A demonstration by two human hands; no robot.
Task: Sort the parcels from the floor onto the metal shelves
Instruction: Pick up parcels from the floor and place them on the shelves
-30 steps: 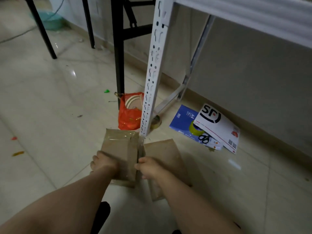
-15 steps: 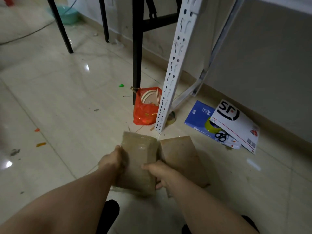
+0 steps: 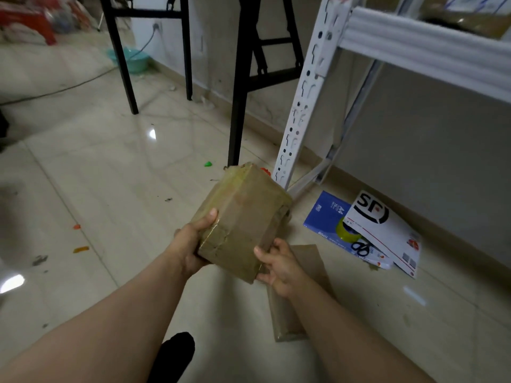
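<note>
both forearms run in from the bottom edge, cut off before the elbows. between them a dark rounded shape (image 3: 174, 355), perhaps a socked foot, is cropped too. the right forearm covers much of a flat brown parcel (image 3: 286, 319) lying on the floor tiles (image 3: 110, 189); only its near end and a far corner show.

just above it the taped parcel (image 3: 243, 217), a brown box in glossy tape, is held off the floor, tilted with its far end toward the shelving. the left grip (image 3: 190, 244) clasps the near left edge, thumb laid on the top face, its other fingers out of sight beneath. the right grip (image 3: 279, 268) holds the near right corner, thumb on the end face, fingers curled under. the box hides nearly all of something orange-red (image 3: 265, 170) behind it.

to the right on the floor, a blue a4 paper pack (image 3: 326, 211) lies partly under a white sf envelope (image 3: 387, 233), with a yellow tape roll (image 3: 345, 230) and black scissors (image 3: 360, 248) at their overlap.

just past the box a white slotted upright (image 3: 301, 106) rises, carrying a shelf beam (image 3: 428, 51) that runs off the right edge. a brownish bundle (image 3: 470, 20) on that shelf is blurred and cropped at the top. black legs (image 3: 240, 92) stand left of the upright, a green scrap (image 3: 208, 163) on the pale glossy tiles near them. farther left by the wall sits a teal basin (image 3: 130, 59).
</note>
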